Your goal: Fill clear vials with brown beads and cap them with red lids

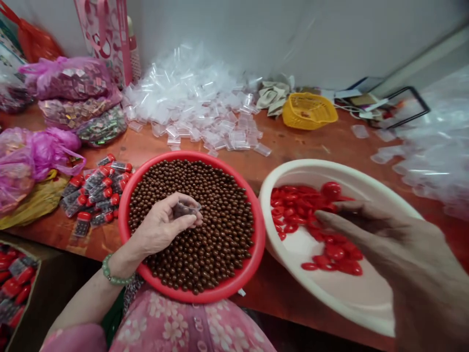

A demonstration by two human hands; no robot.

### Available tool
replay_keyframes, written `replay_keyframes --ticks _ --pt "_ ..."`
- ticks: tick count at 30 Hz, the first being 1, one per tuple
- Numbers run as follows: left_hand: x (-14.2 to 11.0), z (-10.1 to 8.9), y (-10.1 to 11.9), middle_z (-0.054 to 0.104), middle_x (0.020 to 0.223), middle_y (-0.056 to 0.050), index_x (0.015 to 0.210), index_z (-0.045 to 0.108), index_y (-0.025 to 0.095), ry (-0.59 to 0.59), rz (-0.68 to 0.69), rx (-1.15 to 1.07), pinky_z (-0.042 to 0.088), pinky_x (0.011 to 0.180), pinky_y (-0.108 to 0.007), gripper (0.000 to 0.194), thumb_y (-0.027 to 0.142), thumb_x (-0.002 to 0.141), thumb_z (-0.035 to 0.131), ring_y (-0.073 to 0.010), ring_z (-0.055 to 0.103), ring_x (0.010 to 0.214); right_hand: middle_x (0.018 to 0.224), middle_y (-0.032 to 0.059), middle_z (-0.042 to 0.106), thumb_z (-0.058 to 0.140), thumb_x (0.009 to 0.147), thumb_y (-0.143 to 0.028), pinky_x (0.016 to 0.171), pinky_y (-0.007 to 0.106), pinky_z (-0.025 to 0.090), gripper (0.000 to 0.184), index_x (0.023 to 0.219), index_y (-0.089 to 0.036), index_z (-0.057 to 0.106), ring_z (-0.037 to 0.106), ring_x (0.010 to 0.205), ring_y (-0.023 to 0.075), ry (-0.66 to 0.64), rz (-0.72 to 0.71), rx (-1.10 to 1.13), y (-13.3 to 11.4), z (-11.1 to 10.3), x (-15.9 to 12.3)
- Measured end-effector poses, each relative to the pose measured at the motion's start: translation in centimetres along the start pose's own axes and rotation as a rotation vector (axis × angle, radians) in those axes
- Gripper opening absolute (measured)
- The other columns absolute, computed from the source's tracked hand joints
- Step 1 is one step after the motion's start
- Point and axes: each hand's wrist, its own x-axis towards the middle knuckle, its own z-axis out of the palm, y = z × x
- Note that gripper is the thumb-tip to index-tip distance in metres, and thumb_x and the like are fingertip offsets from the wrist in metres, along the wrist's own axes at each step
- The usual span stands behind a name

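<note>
My left hand (163,227) hovers over a red plastic basin (256,244) heaped with small brown round beads (216,230). Pinched in its fingers is a small clear plastic container (186,210) with dark contents. A green beaded bracelet (113,271) circles that wrist. My right hand (395,244), blurred, reaches over a wide cream-white basin (370,313), its fingertips just above loose glossy red caps (308,215). I cannot tell whether those fingers hold a cap.
Several small red-capped clear tubes (91,193) lie left of the red basin on the orange-red table (293,146). Behind are a heap of clear plastic bags (190,98), pink bags of packets (69,78), and a yellow basket (309,111). A box of red-capped items (14,283) sits low left.
</note>
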Motion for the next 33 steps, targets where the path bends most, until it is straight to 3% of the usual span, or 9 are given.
replay_keyframes --ticks 2,5,9,15,19,22,25,27,33 --pt "-0.1 0.2 0.0 0.066 0.083 -0.001 0.090 0.061 0.016 0.027 0.003 0.021 0.048 0.077 -0.025 0.022 0.025 0.075 0.074 -0.0110 0.061 0.077 0.078 0.0037 0.068 0.065 0.082 -0.051 0.057 0.038 0.054 0.020 0.088 -0.033 0.061 0.066 0.070 0.0243 0.043 -0.107 0.120 -3.7 2.3 -0.1" --pt "-0.1 0.4 -0.1 0.065 0.083 0.000 0.087 0.063 0.016 0.102 0.045 0.041 0.046 0.075 -0.023 0.023 0.025 0.072 0.078 -0.0097 0.059 0.076 0.078 0.0027 0.070 0.065 0.086 -0.034 0.059 0.031 0.053 0.009 0.089 -0.026 0.063 0.065 0.065 0.0185 -0.087 -0.306 0.115 -8.8 6.2 0.1" --pt "-0.1 0.2 -0.8 0.064 0.072 0.001 0.089 0.061 0.015 0.163 0.051 -0.081 0.046 0.068 -0.024 0.033 0.039 0.074 0.078 -0.0100 0.059 0.068 0.075 0.0008 0.069 0.061 0.086 -0.022 0.057 0.025 0.050 0.003 0.087 -0.022 0.059 0.064 0.063 0.0147 -0.157 -0.472 0.078 -11.9 9.6 0.5" --pt "0.1 -0.4 -1.1 0.060 0.067 0.003 0.083 0.062 0.015 0.175 0.055 -0.114 0.042 0.063 -0.023 0.035 0.041 0.069 0.081 -0.0083 0.053 0.062 0.077 0.0016 0.063 0.062 0.088 -0.019 0.061 0.025 0.049 0.009 0.081 -0.022 0.056 0.060 0.068 0.0142 -0.228 -0.666 0.132 -12.2 10.3 0.7" --pt "0.1 -0.5 -1.0 0.058 0.068 0.003 0.083 0.065 0.015 0.096 0.030 -0.058 0.038 0.061 -0.023 0.031 0.040 0.071 0.079 -0.0084 0.050 0.062 0.086 0.0022 0.064 0.059 0.091 -0.017 0.066 0.024 0.051 0.007 0.087 -0.023 0.060 0.062 0.075 0.0133 -0.315 -0.709 0.149 -12.3 9.9 0.6" --pt "0.2 -0.5 -1.0 0.058 0.068 0.002 0.082 0.065 0.015 0.068 0.019 -0.063 0.037 0.061 -0.024 0.030 0.039 0.070 0.079 -0.0091 0.050 0.063 0.083 0.0004 0.063 0.065 0.088 -0.021 0.063 0.024 0.051 0.009 0.092 -0.024 0.057 0.062 0.069 0.0130 -0.308 -0.587 0.175 -11.9 10.1 0.2" --pt "0.2 -0.5 -1.0 0.058 0.068 0.003 0.080 0.066 0.016 0.093 0.027 -0.045 0.037 0.062 -0.024 0.029 0.037 0.068 0.080 -0.0090 0.050 0.063 0.081 -0.0015 0.063 0.073 0.081 -0.029 0.057 0.024 0.052 0.036 0.108 -0.025 0.049 0.063 0.066 0.0138 -0.248 -0.401 0.316 -11.2 10.5 -0.1" --pt "0.2 -0.4 -0.9 0.060 0.070 0.002 0.081 0.067 0.015 0.090 0.037 -0.031 0.038 0.065 -0.024 0.029 0.037 0.067 0.080 -0.0097 0.052 0.065 0.086 -0.0006 0.064 0.072 0.081 -0.030 0.062 0.026 0.055 0.052 0.124 -0.027 0.044 0.066 0.071 0.0150 -0.267 -0.386 0.354 -10.8 10.6 -0.1" --pt "0.2 -0.3 -0.9 0.061 0.072 0.001 0.082 0.065 0.015 0.090 0.011 0.006 0.040 0.065 -0.024 0.025 0.033 0.069 0.078 -0.0104 0.053 0.066 0.106 0.0044 0.068 0.071 0.084 -0.030 0.080 0.031 0.056 0.040 0.121 -0.027 0.055 0.068 0.088 0.0173 -0.340 -0.421 0.338 -10.3 10.6 0.2"
